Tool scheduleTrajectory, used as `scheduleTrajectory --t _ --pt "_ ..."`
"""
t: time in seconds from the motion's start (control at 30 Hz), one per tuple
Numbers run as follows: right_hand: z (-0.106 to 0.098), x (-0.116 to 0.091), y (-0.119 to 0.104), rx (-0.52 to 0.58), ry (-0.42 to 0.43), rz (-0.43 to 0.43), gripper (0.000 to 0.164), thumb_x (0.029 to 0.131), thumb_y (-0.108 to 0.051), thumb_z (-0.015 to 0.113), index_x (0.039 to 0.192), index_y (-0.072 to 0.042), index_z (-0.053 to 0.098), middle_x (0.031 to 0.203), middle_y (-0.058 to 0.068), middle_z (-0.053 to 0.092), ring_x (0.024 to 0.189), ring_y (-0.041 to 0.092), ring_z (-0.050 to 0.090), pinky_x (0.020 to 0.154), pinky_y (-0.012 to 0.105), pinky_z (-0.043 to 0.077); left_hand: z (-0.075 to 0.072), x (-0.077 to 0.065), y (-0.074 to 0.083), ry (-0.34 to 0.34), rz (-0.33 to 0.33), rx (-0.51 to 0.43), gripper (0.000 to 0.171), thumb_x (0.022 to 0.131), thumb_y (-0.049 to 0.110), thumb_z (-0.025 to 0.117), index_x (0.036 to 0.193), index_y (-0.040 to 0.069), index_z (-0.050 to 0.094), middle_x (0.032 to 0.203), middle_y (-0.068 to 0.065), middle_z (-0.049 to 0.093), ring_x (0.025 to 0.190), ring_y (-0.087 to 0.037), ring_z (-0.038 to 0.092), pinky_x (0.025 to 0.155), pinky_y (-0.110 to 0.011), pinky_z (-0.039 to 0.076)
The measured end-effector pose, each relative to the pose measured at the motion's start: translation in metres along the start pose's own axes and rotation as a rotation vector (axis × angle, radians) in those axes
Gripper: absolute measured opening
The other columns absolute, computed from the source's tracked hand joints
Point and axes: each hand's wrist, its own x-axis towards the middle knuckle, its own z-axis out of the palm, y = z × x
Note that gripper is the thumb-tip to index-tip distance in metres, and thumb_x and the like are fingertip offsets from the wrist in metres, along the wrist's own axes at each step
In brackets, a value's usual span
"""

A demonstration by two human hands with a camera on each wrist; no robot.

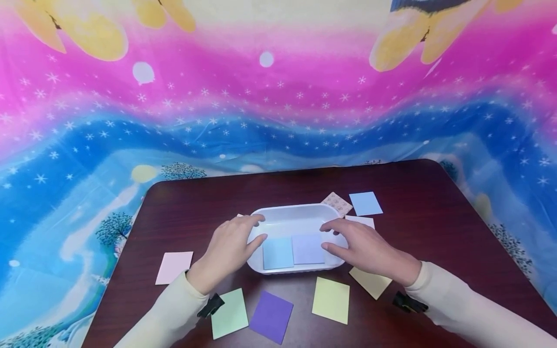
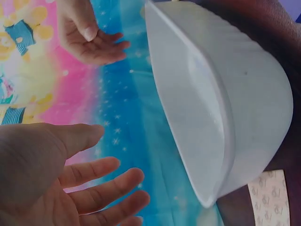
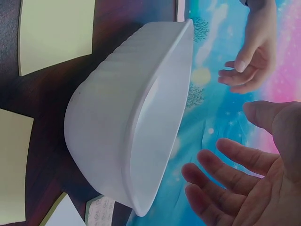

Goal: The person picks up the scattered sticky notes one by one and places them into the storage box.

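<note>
A white oval plastic tub (image 1: 283, 224) stands mid-table with a light blue sticky-note pad (image 1: 278, 253) and a lavender pad (image 1: 308, 249) lying side by side in it. Over its left end hovers my left hand (image 1: 230, 245), fingers loosely spread and nothing in them. My right hand (image 1: 370, 247) mirrors it above the right end, also holding nothing. Both wrist views show a gap between the hands and the rim of the tub (image 2: 263, 94). The pads inside are hidden behind the tub's wall (image 3: 103, 113) in those views.
Around the tub lie a pink pad (image 1: 175, 267), a green pad (image 1: 230, 313), a purple pad (image 1: 271, 316), a yellow pad (image 1: 331, 299) and a tan pad (image 1: 370, 281). Behind it are a patterned pad (image 1: 337, 204), a blue pad (image 1: 365, 203) and a whitish pad (image 1: 363, 221), partly covered.
</note>
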Motion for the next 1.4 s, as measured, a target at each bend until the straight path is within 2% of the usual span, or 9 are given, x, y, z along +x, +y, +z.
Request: scheduleTrajectory --t 0.27,0.43,0.63,0.87,1.03,1.2,1.4 --pt "0.004 0.000 -0.002 0.001 -0.015 0.011 0.043 0.084 -0.042 0.063 0.119 -0.017 0.064 0.112 -0.005 0.065 0.095 0.013 0.060 0.076 0.035 0.050 -0.014 -0.004 -0.009 0.028 -0.061 -0.015 0.038 0.084 0.036 0.065 0.117 0.018 0.064 0.095 0.004 0.068 0.085 -0.017 0.062 0.068 -0.037 0.049" --pt "0.005 0.000 -0.001 0.001 -0.014 0.003 0.043 0.085 -0.043 0.063 0.119 -0.017 0.064 0.112 -0.005 0.065 0.096 0.013 0.060 0.076 0.035 0.050 -0.017 -0.007 -0.010 0.030 -0.074 -0.027 0.039 0.085 0.039 0.063 0.117 0.018 0.064 0.096 0.004 0.067 0.085 -0.016 0.062 0.067 -0.036 0.049" --pt "0.003 0.000 0.004 -0.025 0.014 0.007 0.042 0.084 -0.043 0.063 0.118 -0.017 0.065 0.110 -0.006 0.065 0.094 0.014 0.061 0.076 0.035 0.050 -0.015 -0.011 -0.005 0.041 -0.041 -0.029 0.038 0.084 0.039 0.064 0.115 0.017 0.065 0.095 0.004 0.068 0.086 -0.016 0.062 0.068 -0.036 0.049" --pt "0.003 0.001 0.013 -0.026 0.027 0.040 0.042 0.084 -0.040 0.065 0.117 -0.015 0.065 0.110 -0.003 0.066 0.095 0.016 0.061 0.072 0.033 0.050 -0.008 -0.012 0.003 0.046 -0.001 -0.042 0.038 0.084 0.038 0.065 0.114 0.017 0.065 0.096 0.006 0.068 0.071 -0.008 0.056 0.061 -0.031 0.045" --pt "-0.001 0.000 0.020 -0.029 0.040 0.051 0.042 0.084 -0.039 0.065 0.118 -0.015 0.065 0.108 -0.002 0.067 0.092 0.016 0.061 0.069 0.033 0.049 -0.002 -0.011 0.010 0.041 0.026 -0.056 0.037 0.084 0.039 0.064 0.114 0.018 0.064 0.096 0.006 0.068 0.085 -0.009 0.062 0.064 -0.032 0.048" --pt "-0.007 -0.001 0.025 -0.058 0.055 0.063 0.043 0.084 -0.039 0.065 0.119 -0.014 0.064 0.104 -0.001 0.066 0.090 0.014 0.059 0.070 0.034 0.049 0.005 -0.010 0.017 0.024 0.044 -0.068 0.037 0.085 0.041 0.062 0.115 0.018 0.064 0.099 0.006 0.068 0.089 -0.009 0.062 0.070 -0.033 0.049" --pt "-0.012 -0.002 0.034 -0.065 0.056 0.099 0.044 0.085 -0.038 0.064 0.120 -0.012 0.063 0.112 0.005 0.065 0.097 0.022 0.061 0.074 0.039 0.052 0.010 -0.009 0.027 -0.010 0.104 -0.066 0.039 0.087 0.042 0.059 0.117 0.017 0.064 0.107 0.005 0.068 0.094 -0.013 0.062 0.074 -0.034 0.050"
